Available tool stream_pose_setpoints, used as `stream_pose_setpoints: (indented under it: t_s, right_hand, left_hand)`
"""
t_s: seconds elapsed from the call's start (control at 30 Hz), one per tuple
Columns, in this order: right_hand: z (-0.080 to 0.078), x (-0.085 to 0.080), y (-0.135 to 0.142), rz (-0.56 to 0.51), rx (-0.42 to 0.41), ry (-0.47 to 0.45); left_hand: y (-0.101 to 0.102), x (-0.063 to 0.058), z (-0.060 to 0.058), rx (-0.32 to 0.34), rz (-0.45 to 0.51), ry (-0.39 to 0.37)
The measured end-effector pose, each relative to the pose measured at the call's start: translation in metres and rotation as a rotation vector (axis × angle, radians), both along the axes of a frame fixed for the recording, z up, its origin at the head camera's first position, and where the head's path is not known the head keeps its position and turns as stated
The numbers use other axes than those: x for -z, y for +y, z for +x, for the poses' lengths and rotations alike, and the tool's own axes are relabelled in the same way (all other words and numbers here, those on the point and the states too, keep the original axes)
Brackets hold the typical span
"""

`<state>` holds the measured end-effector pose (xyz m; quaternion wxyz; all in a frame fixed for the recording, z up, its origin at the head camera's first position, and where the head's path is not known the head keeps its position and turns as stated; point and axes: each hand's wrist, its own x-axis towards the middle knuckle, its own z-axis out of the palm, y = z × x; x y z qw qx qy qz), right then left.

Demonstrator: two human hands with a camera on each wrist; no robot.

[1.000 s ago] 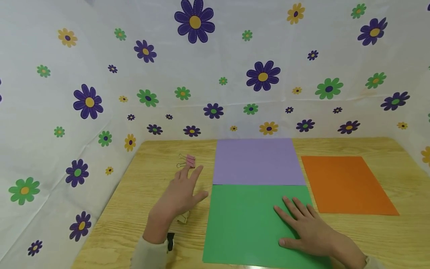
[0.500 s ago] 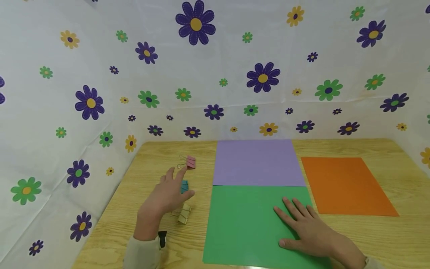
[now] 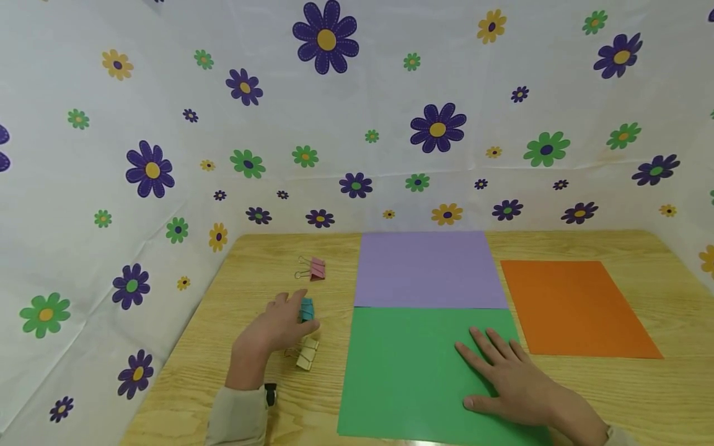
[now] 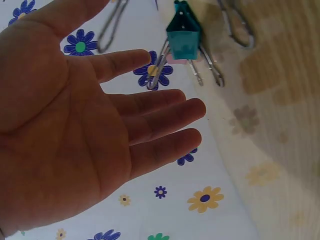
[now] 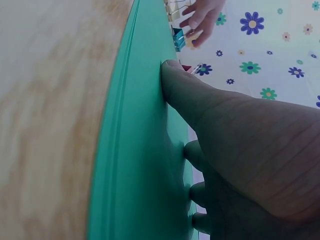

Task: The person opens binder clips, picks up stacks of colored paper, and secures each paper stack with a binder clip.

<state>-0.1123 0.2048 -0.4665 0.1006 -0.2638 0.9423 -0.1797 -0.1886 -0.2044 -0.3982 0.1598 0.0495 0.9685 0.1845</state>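
My left hand [image 3: 273, 325] hovers with spread, loosely bent fingers at a teal binder clip [image 3: 307, 310], its thumb close to the clip's near side. In the left wrist view the palm and fingers hold nothing, and the teal clip's wire handles [image 4: 212, 66] show beyond the index finger. A pale yellow binder clip [image 3: 308, 353] lies just nearer the body, partly behind the thumb. Farther back lies a pink binder clip [image 3: 317, 269]. My right hand [image 3: 510, 384] rests flat, fingers spread, on green paper [image 3: 413, 371]; layered edges show in the right wrist view.
Purple paper [image 3: 426, 269] lies directly behind the green paper, their edges meeting. To the right an orange sheet [image 3: 580, 310] lies flat on the wooden table [image 3: 630, 396]. A white flowered cloth [image 3: 385, 80] rises behind and along the sides of the table.
My left hand has drawn back from beside the pink clip toward the body and slightly left, uncovering the teal and yellow clips. The right hand has stayed in place on the green paper.
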Motion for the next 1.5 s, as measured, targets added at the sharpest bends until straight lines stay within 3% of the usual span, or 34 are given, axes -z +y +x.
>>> stream_pose_setpoints:
  t_s: [0.33, 0.8, 1.23, 1.5]
  right_hand:
    - [-0.001, 0.001, 0.000, 0.002, -0.005, 0.005]
    - [-0.001, 0.002, 0.000, -0.004, -0.007, 0.005]
    - [-0.001, 0.003, 0.001, -0.017, -0.012, 0.008]
    - [-0.002, 0.001, 0.001, -0.009, -0.004, -0.029]
  left_hand:
    - [-0.006, 0.012, -0.005, -0.007, 0.029, -0.042]
    - [-0.008, 0.011, -0.006, 0.007, 0.043, -0.032]
    - [-0.009, 0.011, -0.010, 0.088, -0.028, 0.086]
    - [-0.010, 0.008, -0.009, 0.034, -0.056, 0.098]
